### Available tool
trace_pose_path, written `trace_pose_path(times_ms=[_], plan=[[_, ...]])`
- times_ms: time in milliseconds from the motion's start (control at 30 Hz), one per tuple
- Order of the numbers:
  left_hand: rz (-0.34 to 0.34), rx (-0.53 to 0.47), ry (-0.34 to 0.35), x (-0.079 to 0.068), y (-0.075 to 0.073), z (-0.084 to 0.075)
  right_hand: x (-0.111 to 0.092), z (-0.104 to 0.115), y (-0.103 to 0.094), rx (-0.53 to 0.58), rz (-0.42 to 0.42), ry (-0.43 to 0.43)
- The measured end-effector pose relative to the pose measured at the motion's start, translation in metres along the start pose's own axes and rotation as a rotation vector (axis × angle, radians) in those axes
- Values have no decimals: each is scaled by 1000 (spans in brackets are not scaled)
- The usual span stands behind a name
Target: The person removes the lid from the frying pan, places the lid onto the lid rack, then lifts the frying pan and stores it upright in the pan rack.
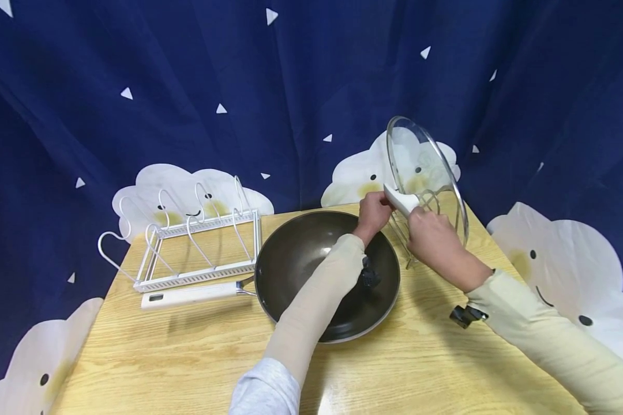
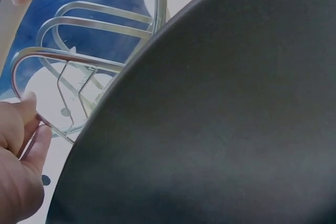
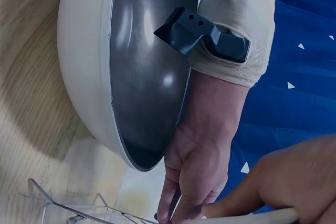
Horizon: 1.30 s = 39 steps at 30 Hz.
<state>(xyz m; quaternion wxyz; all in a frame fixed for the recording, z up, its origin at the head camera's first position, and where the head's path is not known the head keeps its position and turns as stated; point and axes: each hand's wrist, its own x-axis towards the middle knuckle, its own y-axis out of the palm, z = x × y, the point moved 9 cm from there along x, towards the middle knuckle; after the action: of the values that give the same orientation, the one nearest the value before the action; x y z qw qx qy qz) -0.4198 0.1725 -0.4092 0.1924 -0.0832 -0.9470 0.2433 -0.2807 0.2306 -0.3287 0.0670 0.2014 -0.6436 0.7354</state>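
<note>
My right hand [image 1: 438,242] grips the white handle [image 1: 404,200] of a round glass lid [image 1: 455,187], which stands tilted nearly on edge at the table's back right. Reaching across the wok, my left hand [image 1: 374,214] pinches the bent rod of a silver metal wire rack [image 2: 68,54] between thumb and finger, as the left wrist view shows. Much of that rack is hidden behind the hands and lid in the head view. Below my left forearm sits a dark-lined wok [image 1: 296,259], its white handle [image 1: 192,295] pointing left.
A white rack [image 1: 197,276] with several upright wire loops stands at the back left, close behind the wok handle. All of it rests on a wooden table [image 1: 187,363]. A dark blue curtain [image 1: 301,86] with white clouds hangs right behind the table's back edge.
</note>
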Motion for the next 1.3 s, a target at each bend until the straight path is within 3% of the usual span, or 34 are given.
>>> trace_pose_path(times_ms=[267,467,633,933,1300], plan=[[74,-36,-31,-4,-9,6,-1,12,-6,-64,-110,-32],[51,-69,-52,-12,-30,7,-7,27,-28,-76,-178,-61],[66,-82,-56,-20,-51,5,-11,39,-47,-13,-196,-98],[92,-114,-91,-40,-100,2,-11,45,-49,187,-135,-70],[157,-144,-20,-88,-170,-7,-15,35,-29,423,-85,41]])
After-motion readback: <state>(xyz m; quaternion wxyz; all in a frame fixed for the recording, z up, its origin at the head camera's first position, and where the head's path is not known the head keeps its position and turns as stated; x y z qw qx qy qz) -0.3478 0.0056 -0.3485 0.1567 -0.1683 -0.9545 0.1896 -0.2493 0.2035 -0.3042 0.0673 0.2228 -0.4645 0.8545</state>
